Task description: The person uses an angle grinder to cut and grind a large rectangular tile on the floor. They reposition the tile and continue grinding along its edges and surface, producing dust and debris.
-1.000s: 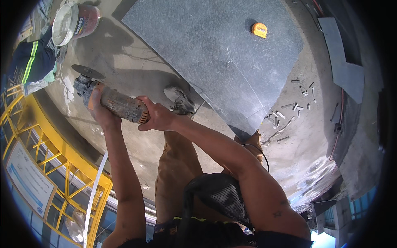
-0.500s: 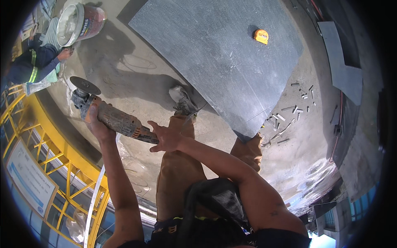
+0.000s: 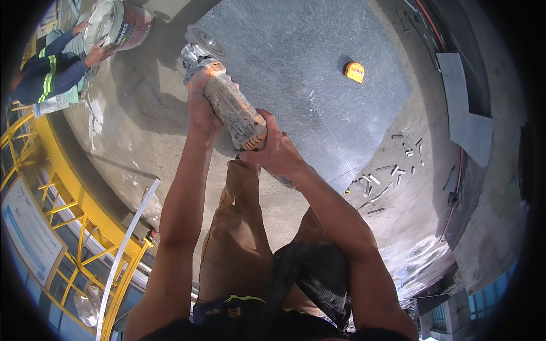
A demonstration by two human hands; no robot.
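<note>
An orange and grey angle grinder [image 3: 230, 105], coated in dust, is held up in front of me over the near left edge of a grey sheet [image 3: 284, 62]. My left hand [image 3: 205, 102] wraps round its body just behind the gear head. Farther back, my right hand [image 3: 276, 145] grips the rear of the body. The round disc [image 3: 208, 42] sits at the far end, pointing away from me, and looks apart from the sheet. On the sheet, to the right of the grinder, lies a yellow-orange tape measure [image 3: 354, 72].
Small metal offcuts [image 3: 372, 182] litter the concrete right of the sheet. A cut flat piece [image 3: 463, 108] lies farther right. Yellow railing [image 3: 79, 193] runs along the left. At the upper left, a co-worker [image 3: 54, 71] has both hands on a bucket [image 3: 132, 27].
The grinder has swung right and away from me, over the sheet. My right hand has closed round its rear, having been spread there before. The co-worker has reached onto the bucket.
</note>
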